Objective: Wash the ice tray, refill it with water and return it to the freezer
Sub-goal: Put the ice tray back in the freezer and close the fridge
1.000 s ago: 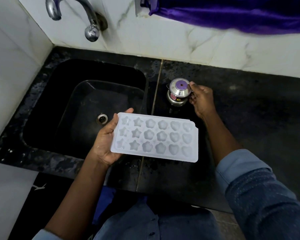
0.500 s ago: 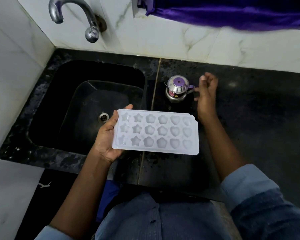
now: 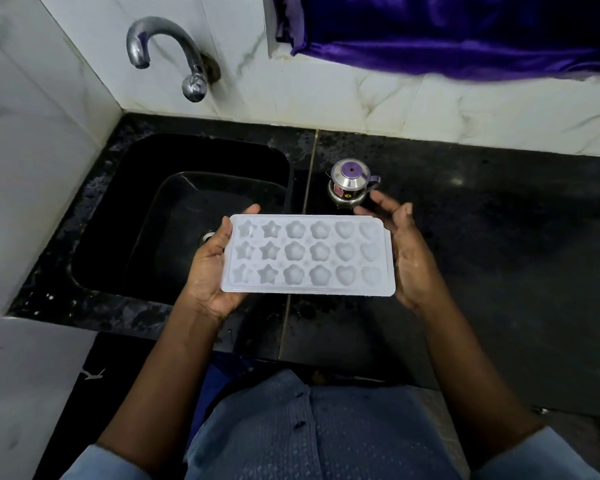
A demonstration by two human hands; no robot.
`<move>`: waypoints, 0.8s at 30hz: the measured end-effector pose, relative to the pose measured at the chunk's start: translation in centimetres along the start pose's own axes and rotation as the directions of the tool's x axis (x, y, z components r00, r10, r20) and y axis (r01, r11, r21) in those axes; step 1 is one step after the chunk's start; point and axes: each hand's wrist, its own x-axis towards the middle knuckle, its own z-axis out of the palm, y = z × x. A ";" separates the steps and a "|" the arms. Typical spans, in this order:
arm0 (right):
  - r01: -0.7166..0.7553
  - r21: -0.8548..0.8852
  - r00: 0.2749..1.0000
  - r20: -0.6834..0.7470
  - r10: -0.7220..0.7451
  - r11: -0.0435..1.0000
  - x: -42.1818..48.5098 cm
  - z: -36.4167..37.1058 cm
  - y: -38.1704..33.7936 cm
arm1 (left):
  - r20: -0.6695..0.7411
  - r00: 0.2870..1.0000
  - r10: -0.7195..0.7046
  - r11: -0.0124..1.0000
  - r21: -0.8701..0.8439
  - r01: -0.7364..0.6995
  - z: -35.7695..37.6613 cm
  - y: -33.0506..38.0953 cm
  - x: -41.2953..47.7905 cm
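I have the ice tray [image 3: 307,258] level at frame centre, cups up, over the right rim of the sink [image 3: 293,188], probably ready to go under the tap [image 3: 167,50]. My left hand [image 3: 210,271] clamps its left end. My right hand [image 3: 407,258] lies open against its right end. A steel jug [image 3: 350,183] stands just behind on the tabletop [image 3: 499,254], so the open room is to the left.

Ahead of me a small steel pot [image 3: 349,188] with a purple lid is standing upright on the black tabletop [image 3: 499,254], a purple cloth [image 3: 465,32] is hanging over the white marble wall [image 3: 361,102] behind it, and my blue buttoned shirt [image 3: 309,427] is showing at the bottom.
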 end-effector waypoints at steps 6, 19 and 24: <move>0.016 -0.023 1.000 0.026 -0.015 1.000 -1.6 0.9 1.3 | -0.006 1.000 0.016 1.000 0.005 -0.016 -0.4 -0.1 -1.2; -0.117 0.001 0.993 0.016 0.117 0.993 -1.9 2.7 0.6 | -0.058 0.997 0.047 0.993 -0.107 -0.053 -1.9 -1.4 -4.3; -0.152 -0.013 0.986 0.066 0.153 0.988 -1.4 4.5 0.7 | -0.067 0.996 0.054 0.983 -0.169 -0.064 -3.5 -1.4 -5.9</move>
